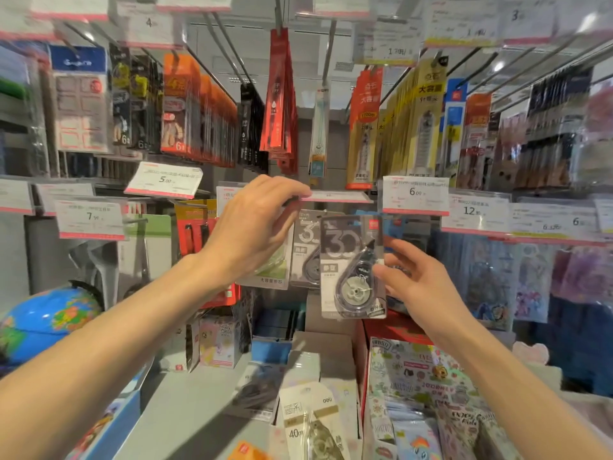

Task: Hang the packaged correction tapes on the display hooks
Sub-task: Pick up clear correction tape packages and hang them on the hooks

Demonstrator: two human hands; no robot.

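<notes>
While the right hand (419,280) pinches a packaged correction tape (353,267) by its right edge between thumb and fingers, the package stands upright in front of the display, its top just below a flipped-up price tag (335,196). The left hand (255,227) reaches up beside it, fingers curled with the fingertips at the near end of that tag and the hook it sits on; whether they actually grip the tag or only lift it cannot be told. Just behind the held package, a second grey correction tape pack (305,250) already hangs from the hook, partly covered by the left hand. Lower down, near the bottom middle, a beige correction tape pack (308,423) marked 40m lies among boxed stock. A globe (49,320) sits at the lower left, and sticker packs (421,393) fill a box at the lower right. Rows of pen refill packs (195,107) hang from the upper hooks.
</notes>
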